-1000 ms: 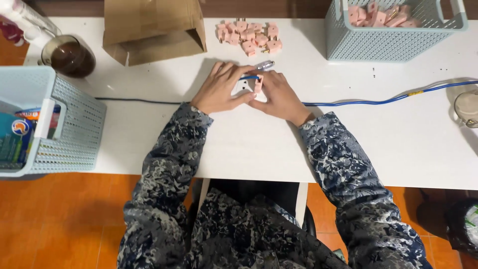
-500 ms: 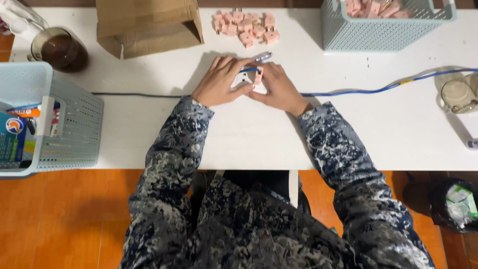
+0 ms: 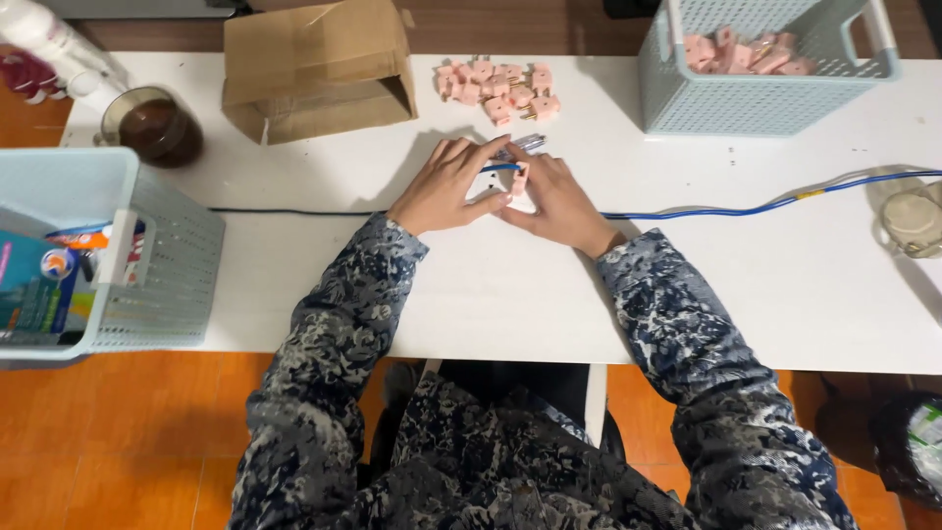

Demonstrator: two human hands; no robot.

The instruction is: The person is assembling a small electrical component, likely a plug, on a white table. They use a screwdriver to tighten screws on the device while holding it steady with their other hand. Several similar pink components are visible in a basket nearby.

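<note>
Two hands point(image 3: 500, 191) cupped around small part point(image 3: 517, 183)

Cardboard box point(image 3: 316, 69), dark-liquid jar point(image 3: 152, 126), left basket point(image 3: 157, 257).

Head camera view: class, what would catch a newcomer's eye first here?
First, the left hand and right hand meeting at the white table's middle over a small pink and white part. Next, the heap of pink pieces just beyond them, and more in the pale blue basket at top right.
</note>
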